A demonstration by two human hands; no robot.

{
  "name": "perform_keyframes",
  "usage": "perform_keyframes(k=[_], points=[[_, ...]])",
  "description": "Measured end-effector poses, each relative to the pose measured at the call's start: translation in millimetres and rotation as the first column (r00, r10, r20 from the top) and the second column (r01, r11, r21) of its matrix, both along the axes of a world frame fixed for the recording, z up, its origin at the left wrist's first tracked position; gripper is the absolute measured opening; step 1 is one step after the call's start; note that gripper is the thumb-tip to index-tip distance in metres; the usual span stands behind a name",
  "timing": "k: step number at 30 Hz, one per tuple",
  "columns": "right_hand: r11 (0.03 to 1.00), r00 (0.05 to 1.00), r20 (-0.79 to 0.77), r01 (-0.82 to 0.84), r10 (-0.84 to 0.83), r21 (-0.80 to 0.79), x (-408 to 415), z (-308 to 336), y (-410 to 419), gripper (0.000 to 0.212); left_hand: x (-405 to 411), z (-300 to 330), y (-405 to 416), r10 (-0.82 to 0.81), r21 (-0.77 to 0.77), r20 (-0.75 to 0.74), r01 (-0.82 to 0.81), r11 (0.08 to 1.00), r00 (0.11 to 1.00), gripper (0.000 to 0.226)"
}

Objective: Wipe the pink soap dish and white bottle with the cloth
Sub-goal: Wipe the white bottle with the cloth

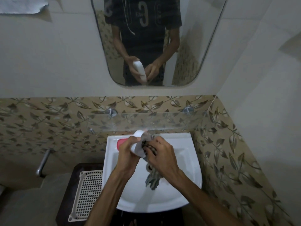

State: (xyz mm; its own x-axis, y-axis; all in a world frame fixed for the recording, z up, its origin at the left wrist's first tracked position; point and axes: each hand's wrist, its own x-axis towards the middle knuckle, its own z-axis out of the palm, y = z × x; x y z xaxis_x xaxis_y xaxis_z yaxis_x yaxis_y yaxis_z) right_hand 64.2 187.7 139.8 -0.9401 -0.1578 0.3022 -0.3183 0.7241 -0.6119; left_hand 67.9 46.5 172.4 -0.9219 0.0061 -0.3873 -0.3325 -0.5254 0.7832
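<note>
Over the white sink (187, 160), my left hand (126, 152) grips the white bottle (138, 134), which is tilted with one end pointing up and away. My right hand (161, 154) holds the grey and dark patterned cloth (152, 178) against the bottle's side; the cloth's loose end hangs down into the basin. The pink soap dish (120, 142) lies on the sink's back left ledge, partly hidden behind my left hand. The mirror (195, 46) reflects both hands and the bottle.
A glass shelf (171, 119) on two metal brackets juts out just above the sink's back edge. A white plastic basket (88, 194) sits on a dark stand to the sink's left. A metal handle (43, 162) sticks out from the left wall. The right wall is close.
</note>
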Motion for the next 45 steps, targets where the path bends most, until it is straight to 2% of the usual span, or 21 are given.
perform_keyframes(k=[2,3,6,8,11,14,17,19,21,23,24,26,28,31,34,36,38,40,43,45], points=[[0.996,0.996,-0.034,0.085,-0.086,-0.019,1,2,-6,0.007,-3,1,-1,-0.01,0.027,-0.059,0.011,1.0,0.998,0.067],[0.994,0.995,0.011,0.097,-0.097,-0.044,3,3,-10,0.006,-4,-1,-2,-0.008,0.058,-0.082,0.013,0.998,0.997,0.068],[0.984,0.966,0.254,0.093,-0.053,-0.149,2,4,-11,0.008,0,-9,-1,0.017,0.191,-0.089,0.001,0.982,0.996,0.065],[0.937,0.901,0.433,0.119,0.037,-0.328,-2,9,-5,0.007,1,-13,1,0.009,0.225,-0.118,0.018,0.974,0.993,0.066],[0.861,0.855,0.507,0.171,0.112,-0.478,-2,19,0,0.004,-1,-14,3,0.024,0.21,-0.163,0.011,0.978,0.986,0.072],[0.823,0.869,0.48,0.184,0.119,-0.538,6,28,-7,0.005,-4,-19,3,0.047,0.204,-0.118,-0.022,0.979,0.992,0.067],[0.763,0.864,0.467,0.169,0.191,-0.624,18,34,-24,0.009,1,-23,8,-0.016,0.225,-0.087,0.035,0.974,0.996,0.046],[0.794,0.903,0.407,0.147,0.134,-0.589,18,34,-27,0.01,2,-19,9,0.015,0.268,-0.082,0.007,0.963,0.997,0.058],[0.878,0.951,0.307,0.181,-0.041,-0.444,13,32,-19,0.006,-3,-11,7,0.068,0.29,-0.114,-0.033,0.956,0.991,0.078],[0.907,0.96,0.225,0.239,-0.166,-0.346,12,27,-17,0.005,-5,-7,8,0.066,0.277,-0.143,-0.024,0.961,0.988,0.09],[0.908,0.964,0.22,0.221,-0.148,-0.356,15,26,-20,0.005,-5,-9,9,0.076,0.268,-0.123,-0.041,0.963,0.989,0.087],[0.916,0.974,0.219,0.141,-0.06,-0.375,18,25,-27,0.004,-2,-15,8,0.092,0.282,-0.062,-0.071,0.957,0.994,0.065],[0.932,0.976,0.204,0.146,-0.08,-0.331,13,22,-23,0.005,0,-16,9,0.103,0.292,-0.057,-0.082,0.953,0.993,0.059],[0.913,0.945,0.178,0.313,-0.273,-0.263,4,21,-14,0.007,-4,-4,14,0.099,0.231,-0.156,-0.061,0.971,0.983,0.084],[0.839,0.916,0.143,0.4,-0.374,-0.368,4,27,-26,0.012,-11,0,14,0.068,0.24,-0.162,-0.027,0.97,0.984,0.093],[0.811,0.936,0.171,0.352,-0.308,-0.468,4,33,-37,0.012,-15,-2,10,0.044,0.269,-0.172,0.004,0.963,0.984,0.085],[0.827,0.976,0.131,0.218,-0.175,-0.518,7,39,-43,0.011,-17,-3,5,0.019,0.314,-0.179,0.039,0.949,0.984,0.074],[0.875,0.988,0.044,0.151,-0.147,-0.46,4,43,-40,0.01,-16,-4,5,-0.005,0.39,-0.19,0.08,0.917,0.982,0.062],[0.878,0.961,0.001,0.253,-0.276,-0.405,-6,46,-30,0.012,-15,-7,12,0.007,0.429,-0.183,0.073,0.9,0.983,0.06],[0.909,0.986,-0.023,0.141,-0.163,-0.393,-4,48,-38,0.014,-15,-7,11,0.014,0.411,-0.213,0.076,0.908,0.977,0.056]])
